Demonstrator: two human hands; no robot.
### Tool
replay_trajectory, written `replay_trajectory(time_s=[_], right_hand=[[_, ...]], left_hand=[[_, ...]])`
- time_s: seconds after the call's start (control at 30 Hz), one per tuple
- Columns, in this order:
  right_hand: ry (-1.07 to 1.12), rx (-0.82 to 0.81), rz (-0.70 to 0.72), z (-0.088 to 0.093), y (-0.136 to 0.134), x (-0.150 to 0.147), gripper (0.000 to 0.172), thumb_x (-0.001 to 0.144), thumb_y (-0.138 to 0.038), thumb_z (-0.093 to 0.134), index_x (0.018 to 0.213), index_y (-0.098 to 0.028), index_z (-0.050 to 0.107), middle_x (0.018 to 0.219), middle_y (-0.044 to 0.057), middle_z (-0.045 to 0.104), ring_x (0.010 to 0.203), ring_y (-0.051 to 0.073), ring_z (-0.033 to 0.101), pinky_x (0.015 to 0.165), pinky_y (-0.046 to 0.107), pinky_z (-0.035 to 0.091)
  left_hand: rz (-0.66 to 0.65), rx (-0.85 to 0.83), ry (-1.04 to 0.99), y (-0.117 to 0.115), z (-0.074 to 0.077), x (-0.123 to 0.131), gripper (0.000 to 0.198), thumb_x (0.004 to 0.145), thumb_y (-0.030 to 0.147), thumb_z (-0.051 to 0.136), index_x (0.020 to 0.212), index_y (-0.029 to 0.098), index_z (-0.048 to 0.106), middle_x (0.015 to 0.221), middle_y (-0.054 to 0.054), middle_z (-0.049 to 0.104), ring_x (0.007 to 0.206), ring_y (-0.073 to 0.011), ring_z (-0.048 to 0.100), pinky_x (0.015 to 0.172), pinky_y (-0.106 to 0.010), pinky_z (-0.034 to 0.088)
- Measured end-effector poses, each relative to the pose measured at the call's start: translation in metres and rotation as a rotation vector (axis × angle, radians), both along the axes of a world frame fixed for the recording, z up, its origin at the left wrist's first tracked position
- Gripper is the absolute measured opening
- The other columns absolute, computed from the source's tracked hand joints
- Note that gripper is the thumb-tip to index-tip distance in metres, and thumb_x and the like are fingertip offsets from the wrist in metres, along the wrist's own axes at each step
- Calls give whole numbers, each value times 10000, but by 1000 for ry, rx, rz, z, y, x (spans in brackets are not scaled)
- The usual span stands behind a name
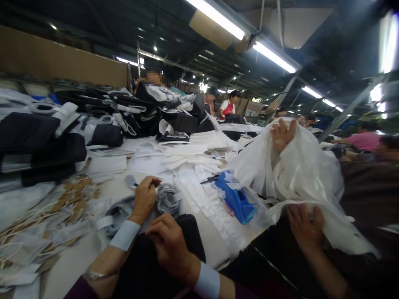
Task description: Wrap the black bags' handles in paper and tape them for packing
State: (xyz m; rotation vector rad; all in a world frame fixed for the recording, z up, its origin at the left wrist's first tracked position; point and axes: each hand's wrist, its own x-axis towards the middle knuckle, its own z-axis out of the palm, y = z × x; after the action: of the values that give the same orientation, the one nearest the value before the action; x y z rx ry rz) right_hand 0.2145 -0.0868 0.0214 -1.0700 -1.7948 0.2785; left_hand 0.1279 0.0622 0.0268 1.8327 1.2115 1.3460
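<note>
My left hand hovers over the table beside a grey rolled strip, its fingers bent and drawn together. Closer to me, my right hand is above a black panel with a rounded corner, thumb and fingers pinched. Whatever either hand may hold is too small or hidden to make out. Both wrists wear pale bands, and a bracelet circles my left forearm. Behind my left wrist lies a looser grey coil. A small grey-white piece with a dark tip lies just beyond my left hand.
At right, a co-worker's two hands lift a translucent white plastic bag. Scissors and blue plastic lie mid-table near white strips. Black-and-white pieces pile up at the back; tags with cords spread left.
</note>
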Motion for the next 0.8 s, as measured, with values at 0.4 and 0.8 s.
replay_trajectory(time_s=[0.4,0.8], right_hand=[[598,-376,-316,12,12,82,88,879,-251,557,914,-195,615,885,7,616,845,155,577,795,281,448],[537,-609,-224,-4,57,74,479,759,-337,636,1189,-170,508,1024,64,556,857,178,575,771,317,484]], left_hand=[[-2,61,-12,-1,-2,2,242,871,228,366,882,180,604,869,-35,637,851,-173,611,815,-303,489],[248,41,545,-7,-5,0,245,804,33,322,835,182,514,836,-56,600,822,-185,579,760,-288,467]])
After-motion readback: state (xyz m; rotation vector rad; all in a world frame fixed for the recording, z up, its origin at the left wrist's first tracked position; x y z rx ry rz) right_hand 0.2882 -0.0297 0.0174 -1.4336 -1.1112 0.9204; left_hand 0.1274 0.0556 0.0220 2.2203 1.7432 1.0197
